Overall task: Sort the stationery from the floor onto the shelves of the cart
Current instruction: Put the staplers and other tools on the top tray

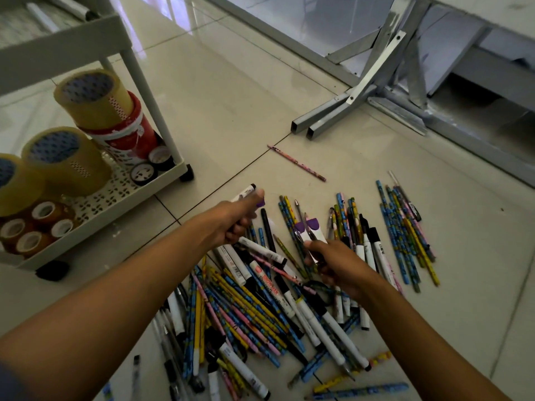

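Left hand [231, 219], arm extended forward over the tiled floor [231, 111], is closed around a white marker [246, 193]; the marker's long axis runs diagonally, its dark cap pointing up and right, away from the person, and a purple-edged piece shows at the thumb. Right hand [333, 264] is closed on a white card pack with purple top [308, 231], which stands nearly upright in the frame, purple end pointing away; what the pack contains cannot be made out. Both hands are above the pile of pencils and markers [260, 308] on the floor, most of whose items lie diagonally. A second group of pencils [405, 233] lies to the right, roughly parallel. One pink pencil [296, 162] lies apart, farther out. The cart [121, 195] stands left, its bottom shelf holding tape rolls [92, 99].
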`<state>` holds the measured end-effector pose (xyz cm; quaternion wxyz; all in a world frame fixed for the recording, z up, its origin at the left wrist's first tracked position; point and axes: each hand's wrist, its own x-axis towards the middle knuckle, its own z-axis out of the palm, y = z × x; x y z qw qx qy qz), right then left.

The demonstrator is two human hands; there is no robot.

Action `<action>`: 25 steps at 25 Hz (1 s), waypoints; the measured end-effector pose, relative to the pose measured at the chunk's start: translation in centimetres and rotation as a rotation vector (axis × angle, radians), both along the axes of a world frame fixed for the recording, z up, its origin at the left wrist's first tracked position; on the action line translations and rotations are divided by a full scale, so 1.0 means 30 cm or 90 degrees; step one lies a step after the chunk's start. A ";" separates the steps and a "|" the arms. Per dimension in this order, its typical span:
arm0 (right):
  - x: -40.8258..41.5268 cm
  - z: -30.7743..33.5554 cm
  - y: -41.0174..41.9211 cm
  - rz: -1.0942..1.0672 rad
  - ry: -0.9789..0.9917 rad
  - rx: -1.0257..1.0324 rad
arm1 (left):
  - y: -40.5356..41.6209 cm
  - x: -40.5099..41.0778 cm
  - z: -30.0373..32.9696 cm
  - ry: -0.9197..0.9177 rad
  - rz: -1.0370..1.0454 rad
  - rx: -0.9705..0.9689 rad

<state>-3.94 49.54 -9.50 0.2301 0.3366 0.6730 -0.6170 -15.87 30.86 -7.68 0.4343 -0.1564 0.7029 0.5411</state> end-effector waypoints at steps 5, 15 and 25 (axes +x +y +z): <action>0.020 0.274 -0.051 -0.100 -0.001 -0.096 | -0.005 0.075 0.175 -0.049 0.134 0.095; 0.012 1.328 -0.207 -0.075 0.104 -0.215 | -0.090 0.309 1.197 -0.018 0.338 0.163; -0.051 2.444 -0.380 0.114 0.251 -0.240 | -0.202 0.329 2.329 0.142 0.487 0.205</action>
